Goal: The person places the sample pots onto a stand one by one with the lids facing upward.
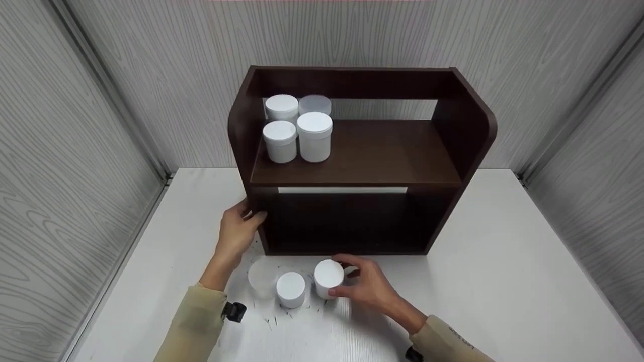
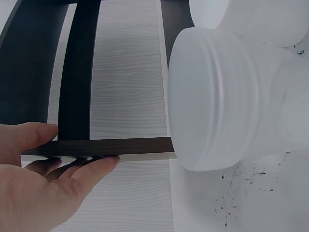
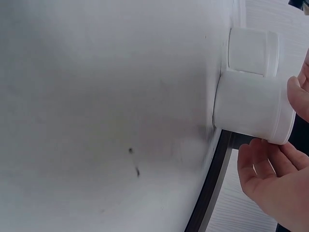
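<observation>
My left hand (image 1: 237, 232) grips the left side panel of a dark brown two-tier shelf (image 1: 392, 151), thumb on the inner face and fingers outside, as the left wrist view shows. With thumb and fingers on either side of its lid, my right hand (image 1: 370, 285) holds a white lidded jar (image 1: 329, 274) in front of the shelf. Left of that jar stand a smaller white jar (image 1: 291, 289) and a translucent jar (image 1: 262, 279). In the right wrist view the held jar (image 3: 248, 104) stands upright on the table, close beside the smaller one.
Several lidded jars stand grouped at the left of the upper tier, among them a tall white jar (image 1: 315, 138) in front and a translucent one (image 1: 315, 104) behind. Dark marks dot the white table (image 1: 478, 301). Grey wood-patterned walls (image 1: 100, 100) enclose it.
</observation>
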`<control>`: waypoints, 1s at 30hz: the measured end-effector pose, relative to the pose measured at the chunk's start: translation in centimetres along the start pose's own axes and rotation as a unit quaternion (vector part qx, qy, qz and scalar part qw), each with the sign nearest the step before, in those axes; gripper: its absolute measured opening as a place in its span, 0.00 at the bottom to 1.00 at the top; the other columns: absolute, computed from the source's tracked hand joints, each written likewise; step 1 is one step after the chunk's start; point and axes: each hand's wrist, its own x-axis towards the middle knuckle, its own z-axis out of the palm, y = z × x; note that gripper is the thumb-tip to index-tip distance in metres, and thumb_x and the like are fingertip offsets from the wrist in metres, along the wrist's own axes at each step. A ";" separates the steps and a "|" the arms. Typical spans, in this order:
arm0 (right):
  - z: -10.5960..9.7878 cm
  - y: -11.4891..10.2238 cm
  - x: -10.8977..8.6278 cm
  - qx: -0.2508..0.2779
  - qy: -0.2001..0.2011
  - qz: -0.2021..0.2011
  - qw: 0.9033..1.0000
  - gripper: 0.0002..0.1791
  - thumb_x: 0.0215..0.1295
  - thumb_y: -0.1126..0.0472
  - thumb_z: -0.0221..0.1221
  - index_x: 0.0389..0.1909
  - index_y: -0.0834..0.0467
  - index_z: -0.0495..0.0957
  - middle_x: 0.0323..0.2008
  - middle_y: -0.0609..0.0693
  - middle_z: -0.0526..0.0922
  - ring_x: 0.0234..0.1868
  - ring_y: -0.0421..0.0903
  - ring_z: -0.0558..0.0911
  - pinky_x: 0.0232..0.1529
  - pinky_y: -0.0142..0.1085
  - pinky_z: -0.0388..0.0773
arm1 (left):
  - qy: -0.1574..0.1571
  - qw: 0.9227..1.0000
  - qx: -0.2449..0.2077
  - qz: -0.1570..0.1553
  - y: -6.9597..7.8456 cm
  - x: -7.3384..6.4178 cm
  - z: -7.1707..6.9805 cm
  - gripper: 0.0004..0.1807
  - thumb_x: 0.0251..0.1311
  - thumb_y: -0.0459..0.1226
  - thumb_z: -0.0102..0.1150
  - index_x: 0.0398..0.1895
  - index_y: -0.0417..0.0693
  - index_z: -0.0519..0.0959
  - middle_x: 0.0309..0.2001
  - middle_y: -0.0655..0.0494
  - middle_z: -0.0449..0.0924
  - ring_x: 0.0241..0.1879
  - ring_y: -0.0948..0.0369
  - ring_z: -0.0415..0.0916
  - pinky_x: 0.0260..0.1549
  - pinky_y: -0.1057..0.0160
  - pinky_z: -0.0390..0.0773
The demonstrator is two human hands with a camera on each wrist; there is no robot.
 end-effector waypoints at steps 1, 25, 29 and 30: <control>0.0 0.0 0.0 -0.003 -0.001 0.000 1.000 0.38 0.51 0.60 0.82 0.64 0.65 0.80 0.55 0.55 0.85 0.54 0.56 0.82 0.55 0.55 0.84 | 0.000 1.000 0.001 -0.002 0.0 0.0 0.0 0.33 0.75 0.34 0.57 0.78 0.29 0.62 0.74 0.32 0.66 0.74 0.39 0.65 0.68 0.51 0.75; -2.1 1.0 -1.4 0.001 0.001 -0.008 1.000 0.38 0.52 0.57 0.82 0.64 0.63 0.81 0.55 0.52 0.86 0.56 0.54 0.82 0.54 0.57 0.84 | -0.004 1.000 -0.003 0.008 0.2 -0.2 0.1 0.32 0.76 0.35 0.57 0.77 0.29 0.63 0.73 0.32 0.67 0.73 0.39 0.65 0.69 0.49 0.74; -2.3 1.2 -1.8 0.007 0.006 -0.004 1.000 0.36 0.51 0.58 0.82 0.63 0.60 0.82 0.54 0.50 0.86 0.55 0.52 0.82 0.53 0.55 0.85 | -0.003 1.000 0.002 0.003 0.2 -0.2 0.1 0.33 0.76 0.35 0.57 0.78 0.29 0.61 0.74 0.32 0.66 0.74 0.39 0.65 0.69 0.49 0.74; -2.4 1.2 -1.8 0.009 0.006 -0.003 1.000 0.36 0.51 0.57 0.82 0.63 0.60 0.82 0.55 0.49 0.86 0.55 0.52 0.82 0.53 0.55 0.85 | -0.002 1.000 0.003 0.002 0.3 -0.2 0.1 0.33 0.76 0.35 0.57 0.78 0.28 0.61 0.74 0.31 0.66 0.74 0.39 0.65 0.69 0.50 0.74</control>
